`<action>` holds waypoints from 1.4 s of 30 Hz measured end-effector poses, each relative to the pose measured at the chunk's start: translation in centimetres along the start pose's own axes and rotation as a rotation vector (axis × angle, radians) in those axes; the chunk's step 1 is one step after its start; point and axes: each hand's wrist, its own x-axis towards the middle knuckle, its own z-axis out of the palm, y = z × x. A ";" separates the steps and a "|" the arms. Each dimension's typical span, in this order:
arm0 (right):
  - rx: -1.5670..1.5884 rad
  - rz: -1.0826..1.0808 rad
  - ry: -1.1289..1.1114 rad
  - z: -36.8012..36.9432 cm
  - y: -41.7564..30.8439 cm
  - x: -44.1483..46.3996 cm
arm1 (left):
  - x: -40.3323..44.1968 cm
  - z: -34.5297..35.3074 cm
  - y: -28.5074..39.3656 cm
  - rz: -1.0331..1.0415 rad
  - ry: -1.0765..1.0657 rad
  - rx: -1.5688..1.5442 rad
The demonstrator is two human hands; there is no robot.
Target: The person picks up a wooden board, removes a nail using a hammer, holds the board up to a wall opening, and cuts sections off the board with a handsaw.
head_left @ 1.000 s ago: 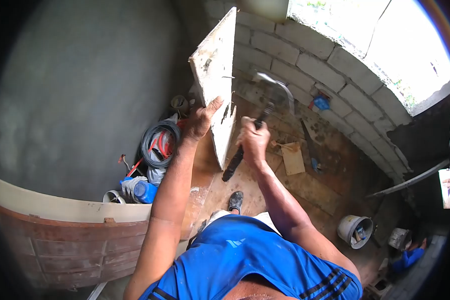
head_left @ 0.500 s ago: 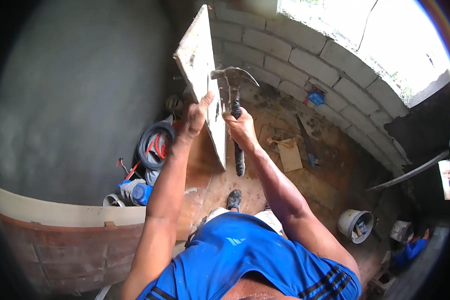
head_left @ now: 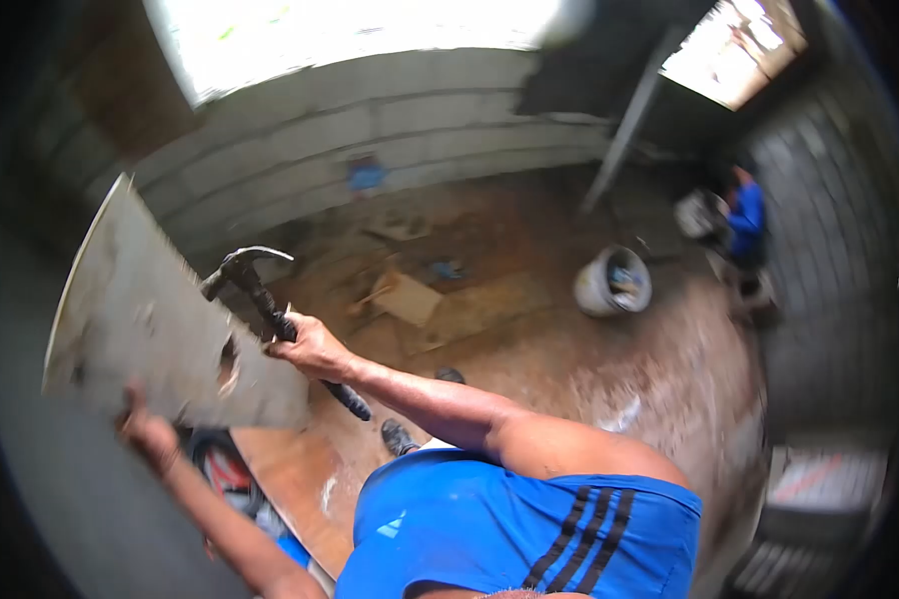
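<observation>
A flat off-white board (head_left: 160, 309) with dark marks and a torn hole is held up at the left, its broad face towards me. At its lower left edge my left hand (head_left: 153, 437) is closed on it, thumb on the near face and the other fingers mostly hidden. My right hand (head_left: 315, 349) grips the dark-taped handle of a claw hammer (head_left: 253, 282). The hammer's head is up beside the board's right edge, claw pointing right. Whether the right fingertips touch the board I cannot tell.
A white bucket (head_left: 599, 285) with things in it stands on the floor, right of centre. Beyond it a person in blue (head_left: 745, 215) is by the block wall. A flat light piece (head_left: 407, 299) lies on the floor. A pole (head_left: 629, 125) leans near the back wall.
My view has swung to the right. The board has turned from nearly edge-on to show its broad face, and my arms have moved left in view. Both hands keep their holds.
</observation>
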 end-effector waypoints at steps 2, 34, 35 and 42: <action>0.002 -0.046 0.075 -1.1 -0.8 -1.3 | 2.4 -3.6 0.8 0.058 -0.082 -0.274; -0.344 -0.370 0.150 -5.9 -7.1 -5.8 | -14.0 11.0 10.3 0.309 -0.317 0.301; -0.473 -0.496 0.172 -7.8 -6.9 -5.6 | -13.9 13.0 13.0 -0.045 -0.209 -0.208; -1.336 -0.134 -0.045 -13.4 -12.3 -7.6 | -13.4 11.5 12.7 0.079 -0.239 -0.237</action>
